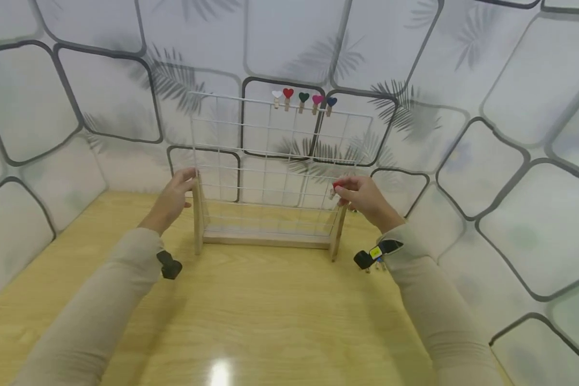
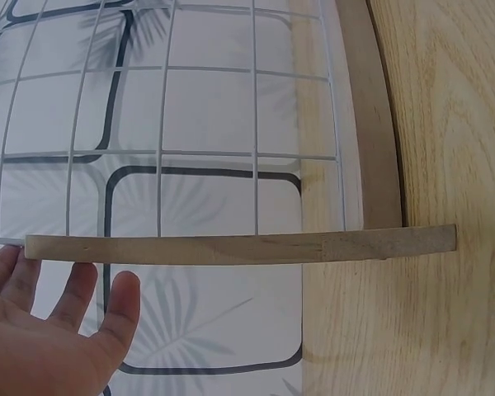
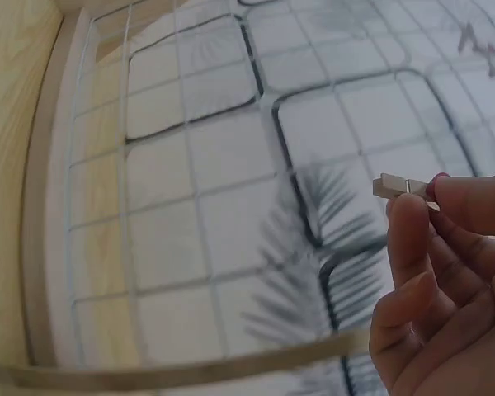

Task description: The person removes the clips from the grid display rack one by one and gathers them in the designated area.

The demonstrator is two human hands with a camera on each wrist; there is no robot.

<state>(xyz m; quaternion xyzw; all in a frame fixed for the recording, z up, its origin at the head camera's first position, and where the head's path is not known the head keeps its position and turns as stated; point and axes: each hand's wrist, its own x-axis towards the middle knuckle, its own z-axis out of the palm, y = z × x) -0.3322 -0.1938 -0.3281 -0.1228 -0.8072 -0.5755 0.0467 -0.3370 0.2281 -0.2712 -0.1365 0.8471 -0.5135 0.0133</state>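
Note:
A white wire grid (image 1: 280, 155) stands upright in a wooden stand (image 1: 265, 239). My left hand (image 1: 173, 193) is at the top of the stand's left post (image 1: 197, 214); in the left wrist view its fingertips (image 2: 82, 280) touch the post's edge, fingers fairly straight. Near the top of the right post, my right hand (image 1: 364, 198) pinches a mini wooden clothespin (image 3: 392, 186) with a red heart on its end. The pin's free end points toward the grid in the right wrist view. Along the grid's top wire sit several heart clothespins, among them a green one (image 1: 303, 99).
More small clothespins (image 1: 379, 264) lie on the wooden table (image 1: 270, 311) beneath my right wrist, partly hidden by the wrist camera. Behind the stand hangs a patterned cloth backdrop (image 1: 212, 43), which also runs along the right side (image 1: 550, 225).

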